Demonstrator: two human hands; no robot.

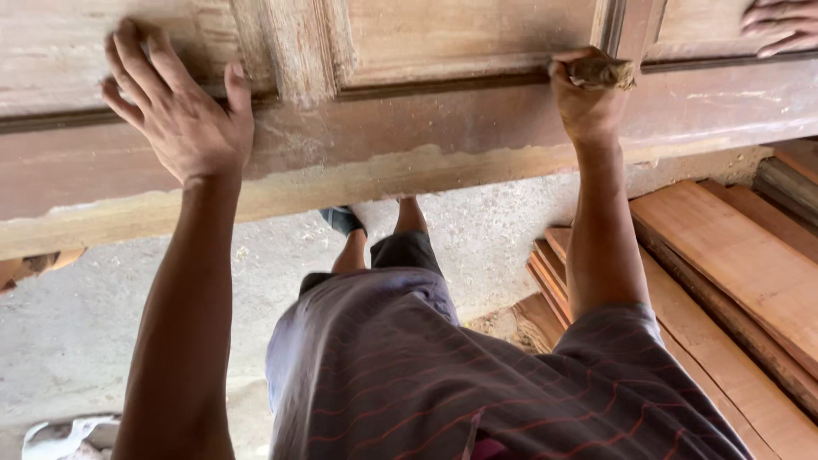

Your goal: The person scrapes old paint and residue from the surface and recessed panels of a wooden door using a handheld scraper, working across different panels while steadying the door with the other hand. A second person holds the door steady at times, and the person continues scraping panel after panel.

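Note:
A large wooden door panel (426, 145) with raised mouldings and a dark groove lies across the top of the head view. My left hand (175, 106) rests flat on it with fingers spread, at the upper left. My right hand (584, 94) is closed on a folded brown piece of sandpaper (603, 71) pressed into the groove near a vertical moulding. Dust and pale patches cover the panel's near edge.
Another person's fingers (780, 25) rest on the panel at the top right corner. A stack of reddish wooden planks (733, 281) lies on the concrete floor (77, 324) to my right. A white scrap (64, 436) sits at the lower left.

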